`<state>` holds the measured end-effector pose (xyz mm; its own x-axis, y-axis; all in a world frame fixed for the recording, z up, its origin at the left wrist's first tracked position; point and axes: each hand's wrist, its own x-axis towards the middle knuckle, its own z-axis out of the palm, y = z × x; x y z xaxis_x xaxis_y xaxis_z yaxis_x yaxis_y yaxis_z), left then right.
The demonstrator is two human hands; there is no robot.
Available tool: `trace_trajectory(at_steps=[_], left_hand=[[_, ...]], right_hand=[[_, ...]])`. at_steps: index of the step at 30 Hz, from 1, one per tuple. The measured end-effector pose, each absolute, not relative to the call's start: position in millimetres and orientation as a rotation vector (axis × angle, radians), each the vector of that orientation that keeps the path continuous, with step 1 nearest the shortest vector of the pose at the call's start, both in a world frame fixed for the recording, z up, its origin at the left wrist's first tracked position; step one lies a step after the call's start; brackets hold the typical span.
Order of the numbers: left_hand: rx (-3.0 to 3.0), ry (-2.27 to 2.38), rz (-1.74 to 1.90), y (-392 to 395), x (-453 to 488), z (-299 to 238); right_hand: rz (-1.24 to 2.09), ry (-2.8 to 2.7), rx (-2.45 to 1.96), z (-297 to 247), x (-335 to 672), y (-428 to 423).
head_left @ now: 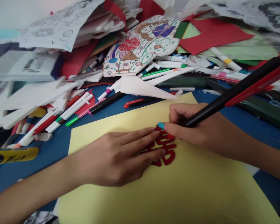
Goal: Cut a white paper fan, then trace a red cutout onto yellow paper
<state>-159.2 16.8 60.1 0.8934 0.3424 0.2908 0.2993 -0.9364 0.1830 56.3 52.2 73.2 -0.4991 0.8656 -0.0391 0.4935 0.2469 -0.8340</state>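
A red paper cutout of a double-happiness character point(165, 147) lies on a pale yellow sheet of card point(182, 189). My left hand point(121, 158) rests flat on the sheet, its fingertips pressing the cutout's left side and hiding part of it. My right hand point(189, 124) grips a long black-and-red marker point(238, 91), which angles up and off the right edge. A teal-painted fingernail on that hand touches the top of the cutout. The marker's tip is hidden by my fingers.
The yellow sheet lies on a blue tabletop point(46, 165). Felt-tip markers point(67, 112) lie loose beyond it. Behind them is a heap of papers, with a coloured drawing on card point(137, 46), red paper point(212, 34) and a folded white paper piece point(140, 88).
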Motion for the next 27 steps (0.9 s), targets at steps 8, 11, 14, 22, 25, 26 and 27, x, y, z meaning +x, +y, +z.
trace_trajectory(at_steps=[8,11,14,22,25,26,27], left_hand=[[2.924,0.472,0.474,18.1,-162.2,60.0],[2.931,0.473,0.455,18.0,-162.7,60.3],[2.936,0.472,0.428,17.9,-162.6,60.9],[2.892,0.467,0.488,17.8,-162.0,60.5],[2.894,0.467,0.457,18.1,-162.6,60.2],[2.897,0.467,0.452,18.1,-162.7,60.1],[2.902,0.469,0.451,18.1,-162.7,60.2]], right_hand=[[1.157,-2.108,-1.221,73.6,57.4,51.5],[1.165,-2.099,-1.232,72.8,57.3,51.0],[1.211,-2.081,-1.237,72.7,57.1,49.2],[1.364,-2.087,-1.235,72.3,51.9,33.1],[1.291,-2.056,-1.295,70.4,50.4,30.2],[1.303,-2.033,-1.318,69.8,50.2,30.0],[1.317,-2.011,-1.337,69.2,50.1,30.1]])
